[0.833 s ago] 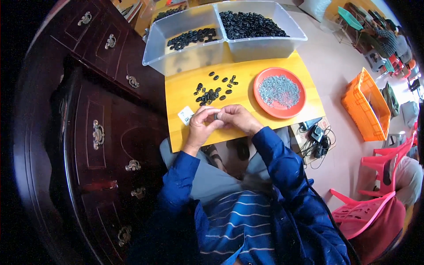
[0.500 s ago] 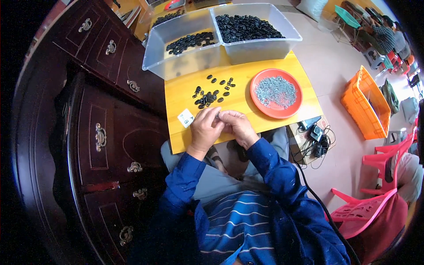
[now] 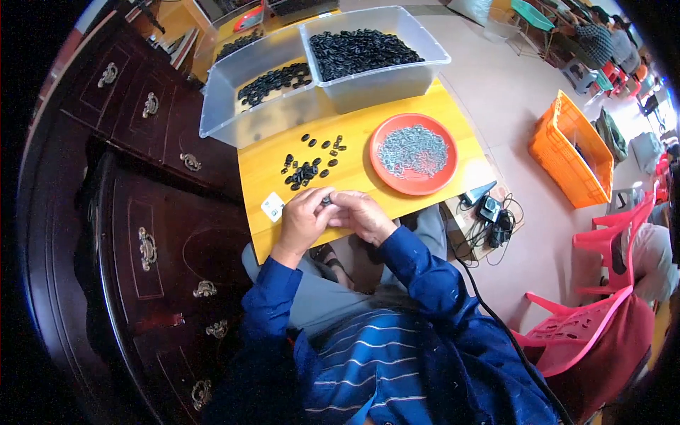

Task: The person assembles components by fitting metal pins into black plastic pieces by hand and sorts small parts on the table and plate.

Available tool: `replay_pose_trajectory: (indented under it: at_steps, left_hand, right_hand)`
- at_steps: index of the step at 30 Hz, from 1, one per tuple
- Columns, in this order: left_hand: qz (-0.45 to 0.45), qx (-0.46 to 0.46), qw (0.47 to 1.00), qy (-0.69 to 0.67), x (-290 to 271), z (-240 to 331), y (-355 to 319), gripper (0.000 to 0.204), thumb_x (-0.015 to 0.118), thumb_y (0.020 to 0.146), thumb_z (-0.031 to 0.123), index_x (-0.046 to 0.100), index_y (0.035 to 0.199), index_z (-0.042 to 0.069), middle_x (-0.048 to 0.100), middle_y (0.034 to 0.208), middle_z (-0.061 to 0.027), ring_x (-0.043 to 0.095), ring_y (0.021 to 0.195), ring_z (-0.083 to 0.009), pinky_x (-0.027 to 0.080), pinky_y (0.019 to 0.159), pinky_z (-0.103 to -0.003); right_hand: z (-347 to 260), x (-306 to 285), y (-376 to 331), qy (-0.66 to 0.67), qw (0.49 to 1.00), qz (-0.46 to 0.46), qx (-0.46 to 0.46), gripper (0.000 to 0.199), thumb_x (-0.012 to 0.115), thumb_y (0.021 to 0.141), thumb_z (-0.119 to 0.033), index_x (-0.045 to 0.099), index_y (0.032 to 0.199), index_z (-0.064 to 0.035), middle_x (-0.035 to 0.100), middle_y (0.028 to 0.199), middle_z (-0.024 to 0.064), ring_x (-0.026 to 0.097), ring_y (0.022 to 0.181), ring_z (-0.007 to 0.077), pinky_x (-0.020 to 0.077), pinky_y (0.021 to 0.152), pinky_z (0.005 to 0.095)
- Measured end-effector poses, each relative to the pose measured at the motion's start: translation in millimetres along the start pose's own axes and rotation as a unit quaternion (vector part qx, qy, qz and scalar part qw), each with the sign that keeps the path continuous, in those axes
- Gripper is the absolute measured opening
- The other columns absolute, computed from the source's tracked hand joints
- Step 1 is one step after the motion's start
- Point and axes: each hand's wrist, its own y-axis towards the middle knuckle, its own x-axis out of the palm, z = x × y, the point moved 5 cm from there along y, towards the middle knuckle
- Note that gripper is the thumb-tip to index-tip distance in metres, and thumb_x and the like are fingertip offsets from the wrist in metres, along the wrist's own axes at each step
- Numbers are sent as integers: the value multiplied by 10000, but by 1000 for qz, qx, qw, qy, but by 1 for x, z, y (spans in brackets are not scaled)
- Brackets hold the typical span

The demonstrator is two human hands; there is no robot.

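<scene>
Two hands pinch a small black part at the near edge of a yellow tabletop (image 3: 368,173).

The left hand (image 3: 303,221) and right hand (image 3: 363,216) meet, fingers closed on the part (image 3: 326,202). It looks light, stiff and easily dropped; best gripped by its edges. Loose parts (image 3: 308,164) lie beyond, then an orange plate (image 3: 414,185).

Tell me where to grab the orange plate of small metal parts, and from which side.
Grip the orange plate at its bare near rim, the edge toward the person, coming from the right hand side. The metal parts are heaped in its middle, so the rim is free; the clear bins crowd the far side. Keep it level: it is shallow.
</scene>
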Motion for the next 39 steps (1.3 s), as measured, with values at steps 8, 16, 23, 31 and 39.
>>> replay_pose_trajectory:
  at_steps: [8,16,23,31,39]
  left_hand:
    - [13,46,998,28,0,0,8,291,778,783,75,670,1048,22,684,895,-116,676,696,-229,547,643,-331]
    - [3,10,999,-34,-5,-2,12,248,773,785,68,684,1011,24,678,857,-113,656,686,-227,526,635,-315]
    - [-5,14,999,-31,-9,-2,12,230,763,791,54,687,1005,18,688,849,-123,664,705,-231,529,639,-315]
    - [13,48,998,-49,-7,-1,14,202,761,794,34,696,984,15,709,871,-121,690,726,-237,543,656,-316]
    - [3,15,997,-71,0,-4,13,214,773,790,40,700,988,5,713,880,-120,694,740,-218,548,674,-307]
  right_hand:
    - [-4,1,-3,-17,999,45,-25,264,571,988,-260,675,1076,-34,722,1003,66,683,837,127,556,756,248]
    - [-3,1,3,41,999,0,-26,287,554,1009,-244,645,1162,-19,715,1028,92,693,901,159,575,797,279]
    - [-1,4,0,39,999,15,-25,282,562,1008,-234,650,1173,-24,713,1035,86,693,906,153,575,794,281]
    - [-2,4,-2,9,998,29,-49,288,556,1016,-245,658,1148,-11,715,1027,81,689,894,138,571,778,264]
    - [-12,4,-8,-7,998,38,-47,268,575,1007,-259,674,1065,-16,707,945,59,662,814,120,550,748,248]
